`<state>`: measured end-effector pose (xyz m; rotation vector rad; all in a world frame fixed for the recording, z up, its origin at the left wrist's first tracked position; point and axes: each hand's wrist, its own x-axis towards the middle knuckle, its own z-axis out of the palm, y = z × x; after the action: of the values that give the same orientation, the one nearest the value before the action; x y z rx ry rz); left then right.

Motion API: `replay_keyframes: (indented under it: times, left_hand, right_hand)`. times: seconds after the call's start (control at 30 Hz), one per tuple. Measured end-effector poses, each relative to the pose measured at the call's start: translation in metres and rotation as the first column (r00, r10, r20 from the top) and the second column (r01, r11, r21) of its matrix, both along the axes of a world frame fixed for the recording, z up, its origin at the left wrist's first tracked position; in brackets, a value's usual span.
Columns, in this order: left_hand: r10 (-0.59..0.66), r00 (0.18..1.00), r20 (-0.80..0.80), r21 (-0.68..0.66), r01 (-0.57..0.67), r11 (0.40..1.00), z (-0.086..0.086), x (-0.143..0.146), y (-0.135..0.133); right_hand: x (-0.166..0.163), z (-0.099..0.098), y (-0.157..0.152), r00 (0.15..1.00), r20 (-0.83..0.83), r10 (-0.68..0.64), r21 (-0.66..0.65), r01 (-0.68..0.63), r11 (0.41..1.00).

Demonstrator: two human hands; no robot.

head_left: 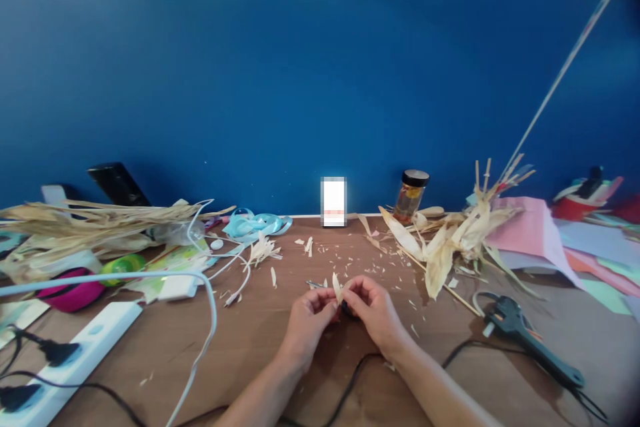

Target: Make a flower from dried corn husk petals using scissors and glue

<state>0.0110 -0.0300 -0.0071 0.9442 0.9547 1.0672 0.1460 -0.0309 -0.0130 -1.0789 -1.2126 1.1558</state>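
My left hand [310, 319] and my right hand [373, 310] meet over the middle of the brown table [260, 347]. Both are closed in a pinch on a small pale strip of dried corn husk [337, 285] that stands up between the fingertips. Something dark sits under my right fingers; I cannot make it out. Thin metal scissors tips [315, 284] lie just behind my left hand. Small husk trimmings [307, 245] are scattered over the table beyond my hands.
A pile of husk petals on sticks [450, 240] lies at right, with a black glue gun [520, 330] and its cord nearer. A small jar [411, 197] stands by the blue partition. At left are long dried husks [90, 220], blue ribbon [255, 223], white cables and a power strip [75, 353].
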Motion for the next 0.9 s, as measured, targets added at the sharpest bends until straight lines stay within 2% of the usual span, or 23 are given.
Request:
replay_keyframes:
  times: [0.6, 0.9]
  left_hand:
    - [-0.01, 1.0, 0.009, -0.01, 0.01, 1.0, 0.0037, 0.0, -0.0003]
    - [-0.015, 1.0, -0.005, -0.005, 0.015, 1.0, 0.0001, -0.0005, 0.0001]
  right_hand:
    - [0.0003, 0.0018, -0.0005, 0.999, 0.046, -0.002, -0.006, 0.003, 1.0]
    - [0.0006, -0.0006, 0.0, 0.999, 0.034, -0.007, 0.004, 0.007, 1.0]
